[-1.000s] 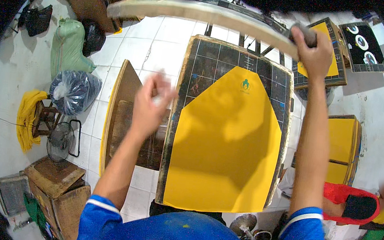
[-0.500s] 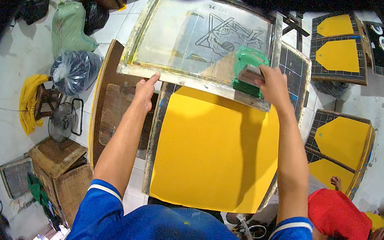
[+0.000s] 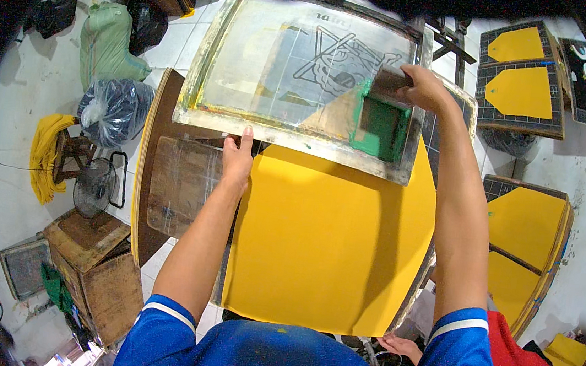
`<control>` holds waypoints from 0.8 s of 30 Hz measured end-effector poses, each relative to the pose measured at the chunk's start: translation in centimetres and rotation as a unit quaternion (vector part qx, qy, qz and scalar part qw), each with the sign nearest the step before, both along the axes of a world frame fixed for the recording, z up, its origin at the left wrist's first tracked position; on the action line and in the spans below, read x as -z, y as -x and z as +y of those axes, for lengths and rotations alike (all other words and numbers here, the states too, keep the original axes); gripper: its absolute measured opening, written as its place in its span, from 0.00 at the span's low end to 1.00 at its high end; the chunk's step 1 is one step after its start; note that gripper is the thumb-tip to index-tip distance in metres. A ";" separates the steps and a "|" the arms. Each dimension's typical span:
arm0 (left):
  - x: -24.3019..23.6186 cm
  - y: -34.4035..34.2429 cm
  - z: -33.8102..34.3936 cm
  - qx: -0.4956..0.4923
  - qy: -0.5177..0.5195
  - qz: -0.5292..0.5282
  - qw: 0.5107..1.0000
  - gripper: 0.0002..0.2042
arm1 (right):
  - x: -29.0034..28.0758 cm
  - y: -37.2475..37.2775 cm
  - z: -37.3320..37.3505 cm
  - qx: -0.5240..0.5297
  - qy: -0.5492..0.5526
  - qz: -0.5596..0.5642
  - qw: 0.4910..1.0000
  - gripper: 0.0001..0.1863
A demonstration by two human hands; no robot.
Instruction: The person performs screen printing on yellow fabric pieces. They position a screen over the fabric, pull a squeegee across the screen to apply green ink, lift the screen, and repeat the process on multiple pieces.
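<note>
The screen frame (image 3: 297, 143) serves as the reference for all positions. It extends over the far part of the yellow panel (image 3: 326, 244); the rest of the panel lies flat on the near side of the frame, on a dark gridded board (image 3: 430, 142). The mesh (image 3: 252, 57) carries a black line drawing (image 3: 341, 63), set right of the frame's centre. A patch of green ink (image 3: 369, 147) covers the near right corner inside the frame. The right hand (image 3: 427, 93) is closed around the squeegee (image 3: 391, 82), which is positioned above the frame's right portion, at the far edge of the ink. The left hand (image 3: 236, 166) is at the near rail, left of its middle, with the thumb raised against the rail; the remaining fingers are partly hidden, so whether they grip it cannot be told. Left of the frame are a green sack (image 3: 112, 39) and, nearer, a fan (image 3: 94, 186). To the near right of the frame, a co-worker's hand (image 3: 401, 346) is beside the panel's near right corner.
</note>
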State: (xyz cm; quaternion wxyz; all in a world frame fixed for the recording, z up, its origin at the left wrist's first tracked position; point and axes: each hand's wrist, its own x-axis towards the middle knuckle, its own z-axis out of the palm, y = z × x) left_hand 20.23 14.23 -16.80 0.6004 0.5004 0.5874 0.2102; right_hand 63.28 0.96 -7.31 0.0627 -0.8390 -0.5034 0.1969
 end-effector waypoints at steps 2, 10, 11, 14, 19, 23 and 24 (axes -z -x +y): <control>0.6 0.1 0.2 -0.013 -0.017 -0.008 1.000 0.26 | 0.4 0.7 -0.7 0.030 -0.048 -0.106 0.993 0.22; -0.2 0.2 0.0 -0.010 0.016 -0.093 0.995 0.24 | 1.3 16.1 -8.3 0.096 -0.185 -0.211 0.955 0.13; -0.3 0.2 -0.1 -0.009 0.016 -0.091 0.996 0.25 | 1.0 17.5 -8.8 0.087 -0.182 -0.189 0.961 0.13; -0.6 0.2 -0.2 -0.030 0.036 -0.118 0.992 0.22 | -0.8 18.1 -8.7 0.086 -0.184 -0.176 0.963 0.12; -1.1 0.1 -1.1 -0.069 0.021 -0.189 0.979 0.20 | -3.3 13.7 -8.2 0.083 -0.072 -0.091 0.990 0.15; -1.1 -0.2 -1.2 -0.076 0.028 -0.184 0.980 0.20 | -2.4 15.2 -9.7 0.058 -0.095 -0.093 0.989 0.16; -1.0 -0.2 -1.2 -0.074 0.019 -0.178 0.981 0.20 | -2.1 15.1 -9.3 0.051 -0.066 -0.071 0.994 0.16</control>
